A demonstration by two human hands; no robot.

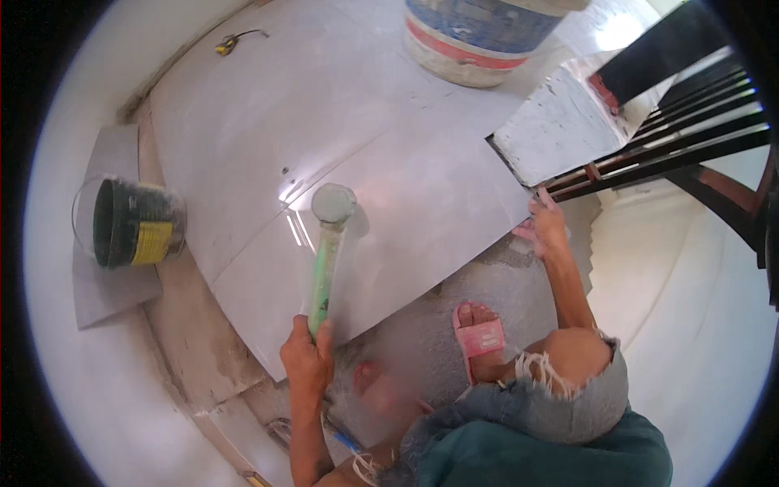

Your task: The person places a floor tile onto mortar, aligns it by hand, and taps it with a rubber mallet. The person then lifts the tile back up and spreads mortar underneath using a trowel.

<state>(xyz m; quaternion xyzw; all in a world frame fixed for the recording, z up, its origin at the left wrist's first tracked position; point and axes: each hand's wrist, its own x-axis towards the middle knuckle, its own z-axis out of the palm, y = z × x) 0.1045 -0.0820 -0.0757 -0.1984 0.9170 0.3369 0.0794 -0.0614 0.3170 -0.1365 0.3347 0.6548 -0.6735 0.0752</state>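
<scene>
Head view: mallet (325,264) extends beyond left hand (307,355).

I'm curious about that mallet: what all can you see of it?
The mallet has a thick, rounded, pale grey head, perhaps rubber, and a light-green handle with a dark mark. The left hand grips the handle's lower end; the head points forward over the grey tiles. Contact there is unclear.

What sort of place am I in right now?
Probably an indoor area under renovation, perhaps a stair landing. Large glossy grey tiles end at rough, bare cement, your left hand holds a green-handled mallet, and a dark slatted railing stands to the right.
</scene>
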